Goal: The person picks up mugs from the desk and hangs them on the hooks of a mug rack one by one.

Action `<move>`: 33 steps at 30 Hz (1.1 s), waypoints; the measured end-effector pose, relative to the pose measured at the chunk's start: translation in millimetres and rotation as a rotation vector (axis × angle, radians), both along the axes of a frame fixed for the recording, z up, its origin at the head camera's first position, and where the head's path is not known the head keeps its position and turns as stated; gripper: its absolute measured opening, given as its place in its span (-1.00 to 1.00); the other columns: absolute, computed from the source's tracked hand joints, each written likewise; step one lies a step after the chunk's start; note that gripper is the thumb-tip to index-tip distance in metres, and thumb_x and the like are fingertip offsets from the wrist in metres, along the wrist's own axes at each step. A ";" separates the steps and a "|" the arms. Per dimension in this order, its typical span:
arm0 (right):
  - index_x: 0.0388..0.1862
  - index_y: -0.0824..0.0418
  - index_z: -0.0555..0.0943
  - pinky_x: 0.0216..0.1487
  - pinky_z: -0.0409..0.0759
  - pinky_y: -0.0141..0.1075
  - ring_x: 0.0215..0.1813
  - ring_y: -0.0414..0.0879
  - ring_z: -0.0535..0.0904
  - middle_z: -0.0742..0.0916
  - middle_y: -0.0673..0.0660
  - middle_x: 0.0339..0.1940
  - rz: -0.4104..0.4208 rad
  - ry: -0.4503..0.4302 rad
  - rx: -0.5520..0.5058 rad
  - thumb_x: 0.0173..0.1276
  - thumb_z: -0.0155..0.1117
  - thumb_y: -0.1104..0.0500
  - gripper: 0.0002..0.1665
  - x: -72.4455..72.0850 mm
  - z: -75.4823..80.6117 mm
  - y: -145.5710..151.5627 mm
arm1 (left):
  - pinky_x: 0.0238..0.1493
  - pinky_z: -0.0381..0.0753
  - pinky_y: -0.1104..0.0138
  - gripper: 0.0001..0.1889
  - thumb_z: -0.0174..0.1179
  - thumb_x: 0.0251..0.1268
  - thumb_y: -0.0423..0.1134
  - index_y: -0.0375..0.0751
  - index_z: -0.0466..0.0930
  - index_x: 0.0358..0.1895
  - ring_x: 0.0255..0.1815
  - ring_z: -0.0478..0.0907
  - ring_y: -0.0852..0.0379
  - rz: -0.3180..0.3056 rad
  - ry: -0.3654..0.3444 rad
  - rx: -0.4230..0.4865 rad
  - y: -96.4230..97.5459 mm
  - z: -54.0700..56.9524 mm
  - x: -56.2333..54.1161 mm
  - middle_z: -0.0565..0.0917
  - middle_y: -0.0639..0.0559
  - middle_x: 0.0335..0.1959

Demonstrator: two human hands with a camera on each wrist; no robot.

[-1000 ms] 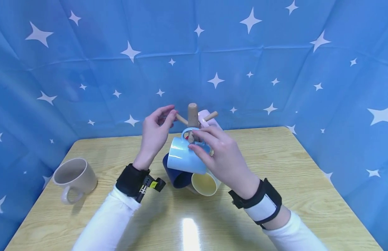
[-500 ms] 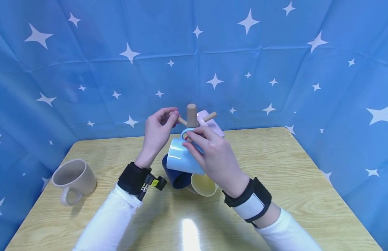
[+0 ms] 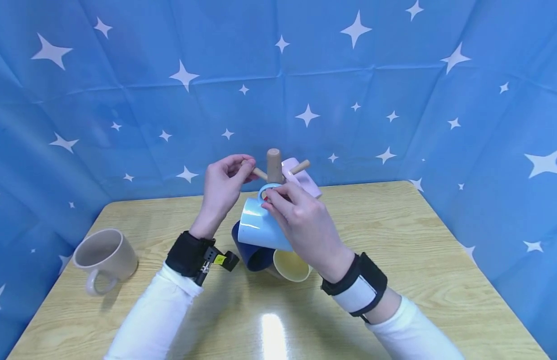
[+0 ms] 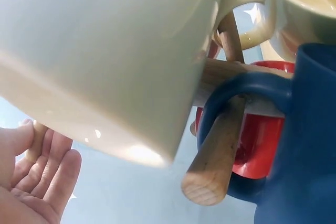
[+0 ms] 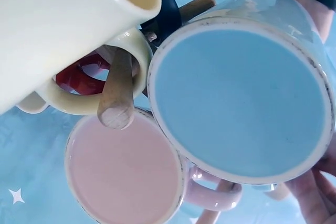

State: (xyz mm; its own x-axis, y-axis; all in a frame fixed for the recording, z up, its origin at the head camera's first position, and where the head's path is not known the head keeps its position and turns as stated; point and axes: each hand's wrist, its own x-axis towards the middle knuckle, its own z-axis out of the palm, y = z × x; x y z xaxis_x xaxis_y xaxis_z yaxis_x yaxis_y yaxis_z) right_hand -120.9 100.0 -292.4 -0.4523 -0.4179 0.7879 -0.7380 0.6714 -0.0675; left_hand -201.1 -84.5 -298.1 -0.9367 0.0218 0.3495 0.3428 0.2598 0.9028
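Note:
A wooden mug tree [image 3: 274, 166] stands mid-table. My left hand [image 3: 221, 190] pinches the end of its left peg between thumb and fingers. With thumb and fingers, my right hand [image 3: 312, 232] pinches the front peg's tip, which comes through the handle of a light blue mug [image 3: 260, 227]. That mug hangs sideways and partly hides behind the right hand. Below it hang a dark blue mug [image 3: 244, 250] and a pale yellow mug [image 3: 293, 265]. A pink mug [image 3: 310, 184] hangs at the back right; the left wrist view shows a red mug [image 4: 260, 142] behind the pegs.
A beige mug [image 3: 111, 255] stands upright at the left of the wooden table [image 3: 395, 225], its handle toward the front. Behind the table hangs a blue cloth [image 3: 242, 110] with white stars.
My right hand has shifted slightly left, and its thumb and fingers have closed on the front peg's tip. The left hand has closed more firmly around its peg's end. The mugs stay nearly in place.

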 end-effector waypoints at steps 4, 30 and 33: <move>-0.06 0.28 0.81 -0.17 0.80 -0.33 -0.24 -0.09 0.77 0.76 0.16 -0.24 0.003 0.023 0.009 0.33 0.52 0.24 -0.77 -1.1 -0.6 0.2 | -0.07 0.77 0.51 -0.67 0.20 0.59 -0.17 -0.39 0.70 0.12 -0.35 0.73 0.48 -0.004 -0.015 0.042 -0.8 0.1 0.2 0.79 -0.39 -0.06; -0.06 0.30 0.81 0.02 0.82 -0.09 -0.05 0.12 0.85 0.81 0.22 -0.16 0.170 -0.015 -0.139 0.18 0.57 0.34 -0.69 -16.8 -12.3 29.8 | -0.01 0.79 0.43 -0.72 0.28 0.52 -0.23 -0.39 0.74 0.05 -0.30 0.80 0.44 0.053 0.053 0.160 -6.5 -7.5 24.9 0.80 -0.42 -0.04; -0.04 0.31 0.82 0.01 0.82 -0.08 -0.07 0.11 0.84 0.82 0.22 -0.16 0.189 -0.035 -0.180 0.18 0.56 0.37 -0.68 -20.4 -13.9 34.0 | -0.01 0.79 0.43 -0.75 0.29 0.51 -0.26 -0.41 0.75 0.03 -0.30 0.81 0.43 0.065 0.077 0.172 -5.7 -9.2 27.7 0.80 -0.44 -0.04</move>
State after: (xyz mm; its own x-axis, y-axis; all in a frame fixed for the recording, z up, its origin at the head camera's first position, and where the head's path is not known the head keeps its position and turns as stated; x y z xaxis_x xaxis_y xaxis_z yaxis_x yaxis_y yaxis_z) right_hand -141.3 134.1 -306.3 -0.4078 -0.3523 0.8424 -0.8442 0.4970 -0.2008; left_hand -173.4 -90.2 -307.4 -0.9047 -0.1041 0.4130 0.3997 0.1278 0.9077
